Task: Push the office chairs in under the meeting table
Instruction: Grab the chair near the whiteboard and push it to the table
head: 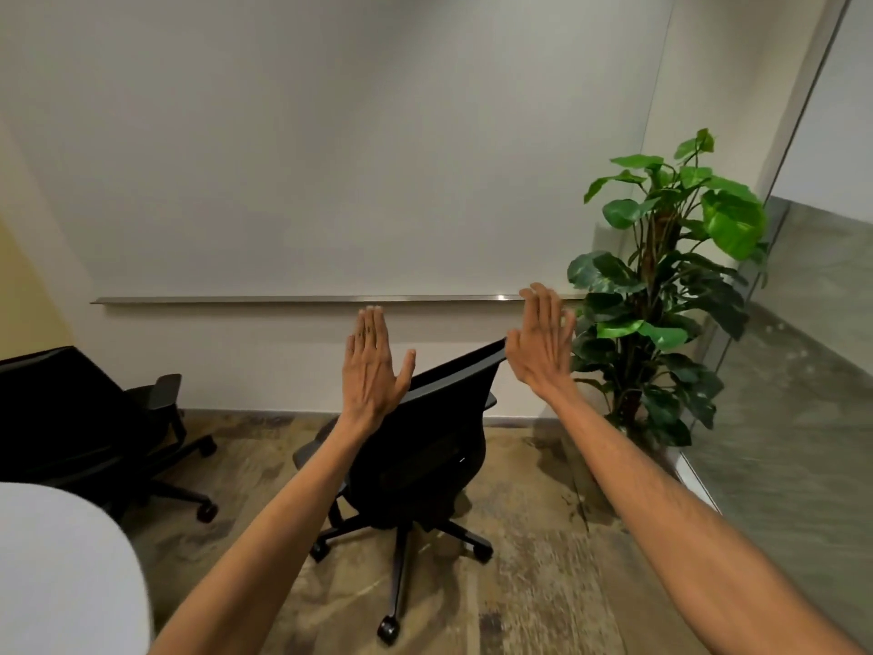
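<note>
Fingers: your left hand (373,366) and right hand (541,342) are spread flat, holding nothing.
Chair: the black mesh-backed swivel office chair (425,446) sits just below both palms, at frame centre.
Worktop: the rounded white worktop (61,569) lies lower left.

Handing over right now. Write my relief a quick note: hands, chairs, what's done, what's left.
Left hand: open, flat, raised, holding nothing.
Right hand: open, flat, holding nothing, at the top edge of the middle chair; contact unclear.
Middle chair: out on the floor, away from the white table at lower left.
Second chair: left, beside the table, not clearly tucked.
Done: nothing visibly.
Left: push both in.
</note>
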A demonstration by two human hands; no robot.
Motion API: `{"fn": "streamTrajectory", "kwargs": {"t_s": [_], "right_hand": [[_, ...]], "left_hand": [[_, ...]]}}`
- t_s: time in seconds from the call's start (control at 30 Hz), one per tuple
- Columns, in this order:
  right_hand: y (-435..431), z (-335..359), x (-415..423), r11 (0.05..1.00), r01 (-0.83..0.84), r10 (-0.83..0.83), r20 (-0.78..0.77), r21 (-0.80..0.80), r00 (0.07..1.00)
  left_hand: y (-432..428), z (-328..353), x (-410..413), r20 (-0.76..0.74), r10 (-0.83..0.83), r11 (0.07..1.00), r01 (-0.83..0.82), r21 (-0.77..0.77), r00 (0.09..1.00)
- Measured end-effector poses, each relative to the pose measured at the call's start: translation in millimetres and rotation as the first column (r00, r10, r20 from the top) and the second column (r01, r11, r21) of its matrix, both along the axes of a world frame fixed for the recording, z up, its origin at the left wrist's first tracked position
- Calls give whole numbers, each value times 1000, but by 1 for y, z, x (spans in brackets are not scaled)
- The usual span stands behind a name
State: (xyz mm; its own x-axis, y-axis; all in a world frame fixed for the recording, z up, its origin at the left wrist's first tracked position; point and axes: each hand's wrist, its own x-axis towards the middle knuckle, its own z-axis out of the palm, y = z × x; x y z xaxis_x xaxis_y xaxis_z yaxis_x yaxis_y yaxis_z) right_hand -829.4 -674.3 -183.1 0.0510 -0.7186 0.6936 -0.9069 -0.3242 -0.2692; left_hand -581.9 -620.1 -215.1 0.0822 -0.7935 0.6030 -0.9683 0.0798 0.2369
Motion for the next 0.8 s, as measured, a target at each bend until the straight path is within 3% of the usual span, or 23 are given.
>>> {"fn": "streamTrajectory", "kwargs": {"t_s": [0.2, 0.33, 0.4, 0.53, 0.7, 0.8], "right_hand": [[-67, -43, 9, 977, -121, 138, -92, 174, 986], [-106, -78, 2, 828, -150, 339, -268, 541, 902], [-122, -94, -3, 768, -103, 384, -325, 632, 865], [-161, -107, -3, 807, -183, 428, -343, 561, 836], [-210, -112, 22, 725, -170, 562, -431, 667, 706], [-232, -134, 34, 770, -295, 590, -458, 565, 665]], "left_hand": [[-59, -35, -26, -17, -71, 988, 73, 136, 997], [-84, -64, -33, 45, -103, 918, 78, 389, 994], [-92, -79, -29, 77, -122, 879, 71, 472, 990], [-114, -93, -9, 133, -23, 804, -61, 591, 991], [-130, -96, 5, 199, 15, 702, -152, 696, 980], [-134, -99, 15, 232, 119, 674, -251, 695, 965]]}}
